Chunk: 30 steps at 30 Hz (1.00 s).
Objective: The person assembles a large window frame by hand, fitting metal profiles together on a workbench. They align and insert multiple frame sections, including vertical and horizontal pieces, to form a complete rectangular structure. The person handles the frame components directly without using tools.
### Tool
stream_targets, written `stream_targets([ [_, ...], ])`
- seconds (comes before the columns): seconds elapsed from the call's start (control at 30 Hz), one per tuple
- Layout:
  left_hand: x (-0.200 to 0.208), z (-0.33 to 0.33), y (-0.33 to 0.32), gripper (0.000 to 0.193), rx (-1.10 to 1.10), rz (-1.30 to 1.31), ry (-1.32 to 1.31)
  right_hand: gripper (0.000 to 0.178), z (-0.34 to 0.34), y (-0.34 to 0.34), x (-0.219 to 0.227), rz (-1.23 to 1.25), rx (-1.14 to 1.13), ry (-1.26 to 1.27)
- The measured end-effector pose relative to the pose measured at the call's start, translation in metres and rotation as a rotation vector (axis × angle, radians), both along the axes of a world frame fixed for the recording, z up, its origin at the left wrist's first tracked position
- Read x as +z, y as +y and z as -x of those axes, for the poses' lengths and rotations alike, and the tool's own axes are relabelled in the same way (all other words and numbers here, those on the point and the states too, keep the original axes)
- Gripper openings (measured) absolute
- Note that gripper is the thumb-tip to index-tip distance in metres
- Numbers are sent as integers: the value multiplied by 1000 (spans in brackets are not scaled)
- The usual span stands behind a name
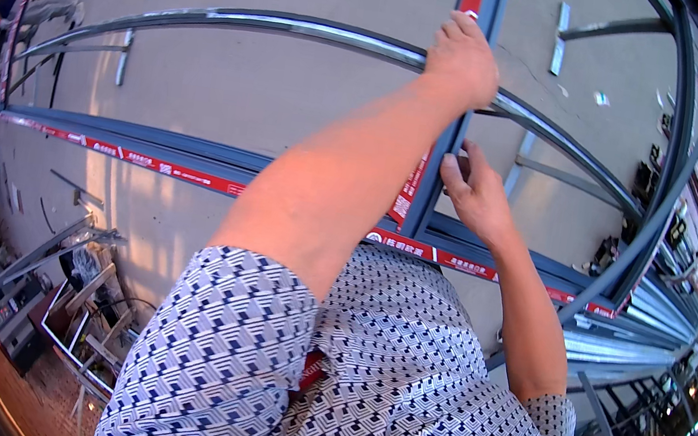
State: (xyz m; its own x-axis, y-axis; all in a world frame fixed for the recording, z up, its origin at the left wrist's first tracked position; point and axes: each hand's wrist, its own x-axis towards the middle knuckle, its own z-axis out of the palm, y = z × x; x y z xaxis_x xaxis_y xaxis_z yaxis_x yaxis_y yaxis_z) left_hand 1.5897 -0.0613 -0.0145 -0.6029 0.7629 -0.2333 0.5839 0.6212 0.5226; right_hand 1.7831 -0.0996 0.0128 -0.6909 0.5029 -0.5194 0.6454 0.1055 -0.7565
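Observation:
A dark grey metal window frame (224, 152) with red protective tape along its edges spreads out in front of me. My left hand (464, 60) reaches across to its middle crossbar (426, 195) and is closed around the bar's far part, near where a long shiny metal rail (304, 27) passes. Lower down, my right hand (479, 192) is against the right side of the same bar. Its thumb and forefinger are a little apart at the bar's edge; the other fingers are partly hidden, and nothing shows in them.
Metal support stands (559, 41) are under and around the frame on the grey floor. Long metal profiles (640, 335) lie stacked at the right. At lower left stands a cluttered cart (90, 315) with offcuts. The frame's near edge lies against my body.

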Motion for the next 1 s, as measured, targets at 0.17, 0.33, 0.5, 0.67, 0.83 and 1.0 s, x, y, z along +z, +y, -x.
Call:
stream_targets([
  [0.17, -6, -2, -1, 106, -16, -94, -42, 59, -5, 11, 4, 48, 25, -27],
  [0.33, -11, 5, -4, 102, -7, -159, -65, 51, 1, 11, 0, 85, 52, -116],
  [0.5, -20, 20, -8, 91, -12, -172, -147, 49, 3, 6, 0, 156, -15, -35],
  [0.67, -17, 18, -8, 86, 26, -220, -178, 50, -4, 5, -16, 291, -94, 81],
  [0.83, -10, 14, -12, 90, 91, -333, -243, 51, -4, 8, -19, 450, -105, 55],
  [1.0, -4, 4, -19, 86, 227, -495, -526, 48, 1, 9, -12, 391, -41, -3],
])
